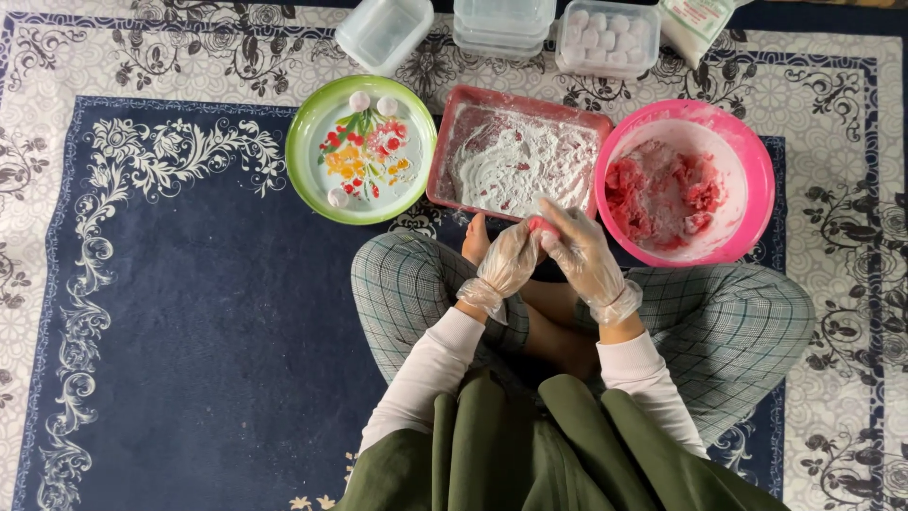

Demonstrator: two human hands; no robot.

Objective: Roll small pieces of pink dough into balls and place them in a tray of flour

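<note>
The left hand [506, 260] and right hand [586, 255], both in clear plastic gloves, meet just above the crossed legs and close together around a small pink dough piece [541, 225], the fingers of each pressed against it. The piece sits between the two palms, just in front of the near edge of the red tray [445, 151].

That tray lies on the carpet [189, 312] and holds a spread layer of white flour with a few pink smears. To its right, touching or nearly touching it, a pink bowl [752, 161] contains a lumpy mass of red-pink dough dusted with flour. To the tray's left, a green-rimmed plate [307, 142] with a flower pattern carries three small white balls: two near its far edge, one near its near-left edge.

Farther off, along the top, stand clear plastic boxes: an empty one [383, 30], a stack [503, 24], and one [607, 38] filled with white balls. A white bag [695, 24] lies beside it.
</note>
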